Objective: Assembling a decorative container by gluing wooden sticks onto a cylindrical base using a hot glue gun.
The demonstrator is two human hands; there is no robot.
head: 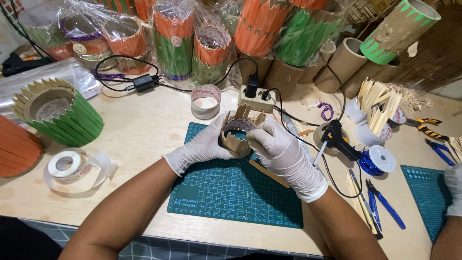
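Both my hands wear white gloves and hold a small round holder [237, 129] ringed with pointed plain wooden sticks, above a green cutting mat [231, 188]. My left hand [202, 147] cups its left side. My right hand [281, 151] presses a stick against its right front. A loose wooden stick [268, 173] lies on the mat just below my right hand.
A black glue gun [337, 139] rests right of the mat, near cups of pointed sticks [375, 108], blue wire spool [378, 160] and blue pliers [385, 202]. A green stick-covered pot [60, 113], tape rolls [65, 163] and wrapped pots [173, 38] stand left and behind. Another person's gloved hand [453, 185] is at the right edge.
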